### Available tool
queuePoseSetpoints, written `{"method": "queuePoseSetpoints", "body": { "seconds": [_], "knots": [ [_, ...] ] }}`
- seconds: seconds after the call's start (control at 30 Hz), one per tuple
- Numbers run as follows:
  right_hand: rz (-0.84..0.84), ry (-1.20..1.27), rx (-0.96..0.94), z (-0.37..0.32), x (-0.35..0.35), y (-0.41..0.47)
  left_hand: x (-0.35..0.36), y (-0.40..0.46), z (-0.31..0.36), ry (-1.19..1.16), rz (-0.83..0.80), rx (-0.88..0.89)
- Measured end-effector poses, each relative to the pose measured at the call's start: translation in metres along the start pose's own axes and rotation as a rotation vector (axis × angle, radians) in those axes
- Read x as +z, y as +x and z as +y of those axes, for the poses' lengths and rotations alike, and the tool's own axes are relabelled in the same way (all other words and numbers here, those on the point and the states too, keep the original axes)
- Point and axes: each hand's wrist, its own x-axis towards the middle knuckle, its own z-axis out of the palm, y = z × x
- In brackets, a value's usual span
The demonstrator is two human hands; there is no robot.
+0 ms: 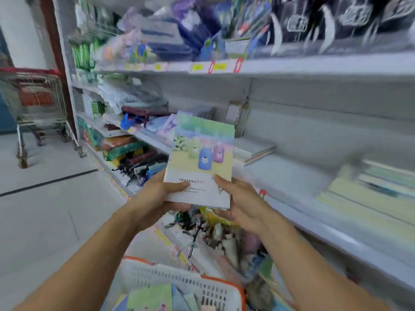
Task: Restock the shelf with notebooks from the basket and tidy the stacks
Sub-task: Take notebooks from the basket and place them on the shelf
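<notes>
Shop aisle with a pale tiled floor (51, 212) fills the left side, and a tall white metal shelving unit (314, 63) runs from ten o'clock to four o'clock across the view, much of it blurred. Its top board at twelve o'clock carries packaged stationery and dark bags that are too smeared to name. On the middle shelf board (292, 176), at three o'clock, lies a wide stack of pale yellow and green notebooks (363, 189), and nearer the centre a short stack of white-edged notebooks (253, 150) lies flat, well apart from the first. At nine o'clock a steel wire shopping trolley with a red handle (33, 102) stands on the floor. At six o'clock a white plastic basket with an orange rim (179, 281) holds more pastel notebooks. At the centre, a small stack of notebooks with a pastel cartoon cover (199, 158) is held tilted up in front of the middle shelf, above the basket and touching neither. The left hand (157, 198) grips its lower left corner, thumb on the cover and fingers curled beneath. The right hand (238, 198) grips the lower right corner, thumb pressed on the cover, its other fingers hidden behind the stack.
</notes>
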Motion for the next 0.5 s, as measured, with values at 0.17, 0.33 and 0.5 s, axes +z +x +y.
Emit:
{"method": "queuePoseSetpoints", "body": {
  "seconds": [0.17,0.33,0.5],
  "knots": [
    [0.233,0.05,-0.166,-0.064,-0.019,0.042,0.042,0.075,0.056,-0.006,-0.047,0.026],
    [0.527,0.303,-0.12,-0.095,-0.067,0.128,0.052,0.133,0.046,0.102,0.069,-0.047],
    [0.634,0.207,-0.034,-0.108,-0.111,0.204,0.043,0.169,0.019,0.14,0.03,-0.078]
  ]
}}
